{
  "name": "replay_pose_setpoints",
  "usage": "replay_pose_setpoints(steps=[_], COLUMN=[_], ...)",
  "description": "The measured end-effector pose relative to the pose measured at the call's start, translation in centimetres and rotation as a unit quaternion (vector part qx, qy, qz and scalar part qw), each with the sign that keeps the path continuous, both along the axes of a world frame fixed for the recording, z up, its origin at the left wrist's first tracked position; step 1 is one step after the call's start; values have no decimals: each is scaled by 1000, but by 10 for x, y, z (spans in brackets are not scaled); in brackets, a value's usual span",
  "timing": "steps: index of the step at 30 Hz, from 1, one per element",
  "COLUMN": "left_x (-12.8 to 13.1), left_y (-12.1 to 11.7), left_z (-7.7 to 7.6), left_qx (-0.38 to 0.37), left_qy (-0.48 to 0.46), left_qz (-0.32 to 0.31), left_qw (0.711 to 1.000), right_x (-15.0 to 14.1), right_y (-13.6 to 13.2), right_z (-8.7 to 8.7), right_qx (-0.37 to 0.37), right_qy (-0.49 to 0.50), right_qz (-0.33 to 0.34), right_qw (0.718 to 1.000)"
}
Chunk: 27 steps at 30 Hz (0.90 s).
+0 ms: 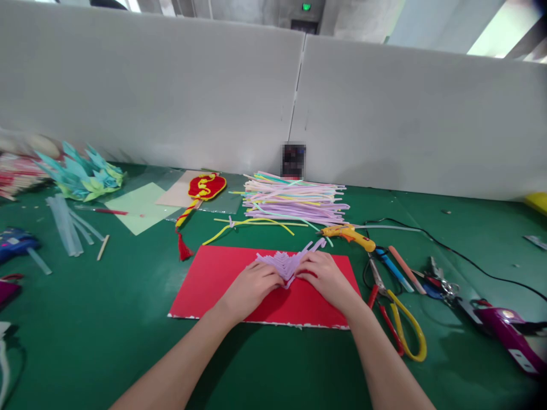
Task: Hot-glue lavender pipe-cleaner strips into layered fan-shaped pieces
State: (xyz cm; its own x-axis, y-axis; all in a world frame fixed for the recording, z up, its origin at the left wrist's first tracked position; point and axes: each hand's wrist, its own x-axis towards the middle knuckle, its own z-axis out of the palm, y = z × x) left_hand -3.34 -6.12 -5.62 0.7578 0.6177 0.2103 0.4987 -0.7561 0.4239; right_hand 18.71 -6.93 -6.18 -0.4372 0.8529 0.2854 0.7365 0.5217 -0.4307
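Note:
Both hands are on a V-shaped piece of lilac pipe cleaners (284, 263) laid side by side, above a red sheet (213, 279) with a ragged white front edge. My left hand (255, 283) grips the piece's left side, fingers curled and pressed together. On the opposite side, my right hand (322, 273) pinches it, with loose stem ends sticking up past the fingers. The fingertips are partly hidden. Behind the sheet lies a heap of pastel pipe cleaners (294, 199), and a yellow glue gun (350, 234) rests to its right.
Red- and yellow-handled scissors or cutters (410, 330) lie right of the sheet, near markers (393, 267), keys (444, 287) and a purple tool (508, 330). A red-and-yellow tasselled ornament (207, 187), glue sticks (66, 228) and a blue glue gun (17, 244) are leftward. A grey partition (171, 85) stands behind.

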Motion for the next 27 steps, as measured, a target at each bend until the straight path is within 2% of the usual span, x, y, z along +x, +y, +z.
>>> replay_pose_setpoints(steps=[3,9,12,27], left_x=[1,2,3,5], left_y=[0,-4,-6,-5], left_z=[-1,0,-1,-8], left_qx=[-7,26,20,-12], left_qy=[-14,-58,-48,0], left_qz=[9,73,95,69], left_qw=[1000,995,994,998], right_x=[0,-2,-3,-8], right_y=[0,0,0,-2], right_z=[0,-1,-1,-3], right_qx=[-3,-14,-9,0], right_qy=[5,20,25,42], right_qz=[-2,-1,0,-9], right_qw=[1000,1000,1000,999])
